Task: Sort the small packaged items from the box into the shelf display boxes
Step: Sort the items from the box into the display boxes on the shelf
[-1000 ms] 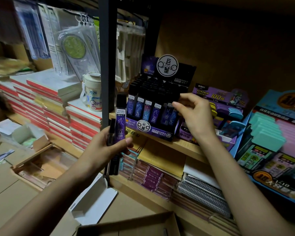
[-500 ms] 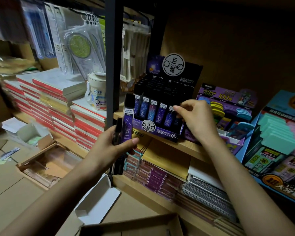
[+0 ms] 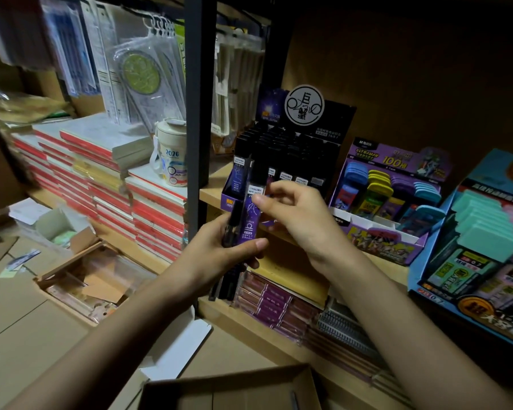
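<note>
My left hand [image 3: 219, 255] grips a small bundle of slim black and purple lead packs [image 3: 246, 223], held upright in front of the shelf. My right hand [image 3: 296, 214] pinches the top of the front purple pack in that bundle with thumb and forefinger. Right behind the hands, on the wooden shelf [image 3: 296, 261], stands the black and purple display box [image 3: 290, 149], with rows of the same packs upright in it. A brown cardboard box [image 3: 228, 389] lies open at the bottom edge, its inside mostly dark.
A black shelf post [image 3: 196, 113] rises just left of the hands. To the right stand a purple eraser display box [image 3: 388, 199] and a blue one [image 3: 480, 247]. Red-edged notebook stacks [image 3: 101, 179] and a white cup [image 3: 172, 155] fill the left shelf. Open cartons [image 3: 80, 276] lie on the floor.
My right hand has left the display box and come down to the bundle in my left hand, pinching the front pack. My left hand has risen toward the shelf.
</note>
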`<action>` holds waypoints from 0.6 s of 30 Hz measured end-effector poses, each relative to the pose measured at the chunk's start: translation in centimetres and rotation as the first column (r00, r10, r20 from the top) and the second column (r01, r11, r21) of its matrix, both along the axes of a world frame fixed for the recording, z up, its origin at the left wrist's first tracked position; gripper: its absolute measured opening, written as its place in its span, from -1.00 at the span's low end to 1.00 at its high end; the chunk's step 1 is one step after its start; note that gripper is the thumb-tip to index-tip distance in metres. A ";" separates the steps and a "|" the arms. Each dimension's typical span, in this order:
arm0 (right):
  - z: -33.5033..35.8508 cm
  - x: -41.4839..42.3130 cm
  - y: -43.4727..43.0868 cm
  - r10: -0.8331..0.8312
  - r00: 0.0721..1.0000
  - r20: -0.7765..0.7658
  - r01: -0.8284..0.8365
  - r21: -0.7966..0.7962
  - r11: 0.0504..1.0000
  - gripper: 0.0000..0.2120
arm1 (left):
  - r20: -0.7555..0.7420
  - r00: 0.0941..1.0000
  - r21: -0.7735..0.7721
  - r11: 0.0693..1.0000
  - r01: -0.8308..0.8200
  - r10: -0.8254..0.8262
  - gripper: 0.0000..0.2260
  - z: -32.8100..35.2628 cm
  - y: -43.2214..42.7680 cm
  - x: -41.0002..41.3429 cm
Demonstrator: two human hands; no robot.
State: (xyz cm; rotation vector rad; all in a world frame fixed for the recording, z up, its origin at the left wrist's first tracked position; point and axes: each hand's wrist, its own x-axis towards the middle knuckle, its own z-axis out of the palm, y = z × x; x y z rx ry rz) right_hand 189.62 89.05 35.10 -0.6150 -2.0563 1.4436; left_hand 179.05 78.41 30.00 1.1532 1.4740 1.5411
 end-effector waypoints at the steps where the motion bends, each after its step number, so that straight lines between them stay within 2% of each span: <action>1: -0.2 -0.1 -0.1 -0.014 1.000 -0.026 0.013 -0.035 0.999 -0.87 | 0.011 1.000 0.004 1.000 0.013 -0.013 -0.72 0.0 0.1 0.2; 5: 0.0 0.0 0.5 -0.063 0.991 -0.120 0.042 -0.175 0.984 -0.93 | 0.079 0.997 0.020 1.000 0.012 -0.013 -0.81 0.0 0.2 0.4; 7: 1.1 0.7 1.7 -0.150 0.970 -0.191 0.105 -0.227 0.968 -0.90 | 0.145 0.989 0.013 1.000 -0.010 0.008 -0.80 0.0 0.2 0.3; 9: 2.5 1.7 3.1 -0.245 0.931 -0.271 0.189 -0.215 0.958 -0.94 | 0.177 0.984 -0.001 0.999 -0.033 0.032 -0.80 -0.2 0.1 0.1; 13: 3.8 3.5 5.3 -0.340 0.883 -0.323 0.368 0.028 0.929 -0.90 | 0.215 0.976 -0.004 0.999 -0.038 0.038 -0.78 -0.3 -0.1 -0.3; 18: 2.4 3.5 6.7 -0.380 0.893 -0.242 0.440 0.293 0.849 -0.90 | 0.233 0.972 0.000 0.999 -0.036 0.035 -0.77 -0.2 0.2 -0.2</action>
